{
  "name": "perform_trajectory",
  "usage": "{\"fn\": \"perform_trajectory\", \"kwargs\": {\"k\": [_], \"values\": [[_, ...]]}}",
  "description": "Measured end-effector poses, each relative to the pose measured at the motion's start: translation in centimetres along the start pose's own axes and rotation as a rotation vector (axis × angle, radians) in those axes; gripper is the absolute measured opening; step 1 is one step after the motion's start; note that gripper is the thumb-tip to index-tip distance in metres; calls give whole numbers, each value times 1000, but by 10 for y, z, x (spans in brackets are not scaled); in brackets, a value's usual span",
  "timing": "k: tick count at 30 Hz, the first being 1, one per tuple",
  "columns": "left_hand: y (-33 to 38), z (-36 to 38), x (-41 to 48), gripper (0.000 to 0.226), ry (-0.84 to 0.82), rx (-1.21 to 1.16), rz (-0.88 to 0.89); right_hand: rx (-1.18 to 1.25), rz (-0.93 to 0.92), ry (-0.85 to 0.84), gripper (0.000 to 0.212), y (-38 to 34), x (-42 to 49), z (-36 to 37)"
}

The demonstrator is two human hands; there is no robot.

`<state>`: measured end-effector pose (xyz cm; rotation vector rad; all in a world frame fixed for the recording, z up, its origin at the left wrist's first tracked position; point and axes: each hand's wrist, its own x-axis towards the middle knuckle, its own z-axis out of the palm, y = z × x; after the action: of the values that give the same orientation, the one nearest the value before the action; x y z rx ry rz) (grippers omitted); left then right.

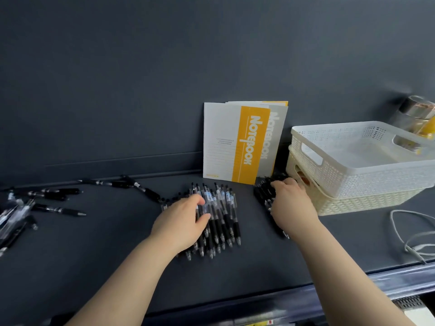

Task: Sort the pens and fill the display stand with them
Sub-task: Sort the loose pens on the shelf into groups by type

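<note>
A row of clear-barrelled pens with black grips (223, 217) lies side by side in the middle of the dark shelf (106, 255). My left hand (181, 222) rests on the left part of this row, thumb and fingers curled round a few pens. To the right lies a bunch of all-black pens (264, 192); my right hand (292, 203) lies over it, fingers bent down onto the pens. More loose black pens (54, 198) are scattered at the far left. No display stand is in view.
Two notebooks (226, 142) lean on the back wall behind the pens. Two stacked plastic baskets (353, 175) stand at the right, touching the black pen bunch. A grey cable (404, 234) lies near the shelf's front right edge. Tape rolls (419, 114) sit behind the baskets.
</note>
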<state>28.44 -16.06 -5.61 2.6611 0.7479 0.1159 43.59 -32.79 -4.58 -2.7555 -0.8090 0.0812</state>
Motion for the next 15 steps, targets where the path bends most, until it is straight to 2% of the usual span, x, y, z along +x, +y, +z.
{"fn": "perform_trajectory", "kwargs": {"k": [3, 8, 12, 15], "values": [[-13, -5, -2, 27, 22, -124, -9, 128, -213, -33, 39, -33, -5, 6], [-62, -23, -15, 26, 109, -114, -123, 195, -470, -136, 30, -107, -13, 22], [-105, -40, -33, 28, 144, -84, -227, 114, -540, -184, 23, -171, 0, 44], [-137, -55, -49, 30, 157, -71, -284, -6, -491, -221, 21, -213, 12, 59]]}}
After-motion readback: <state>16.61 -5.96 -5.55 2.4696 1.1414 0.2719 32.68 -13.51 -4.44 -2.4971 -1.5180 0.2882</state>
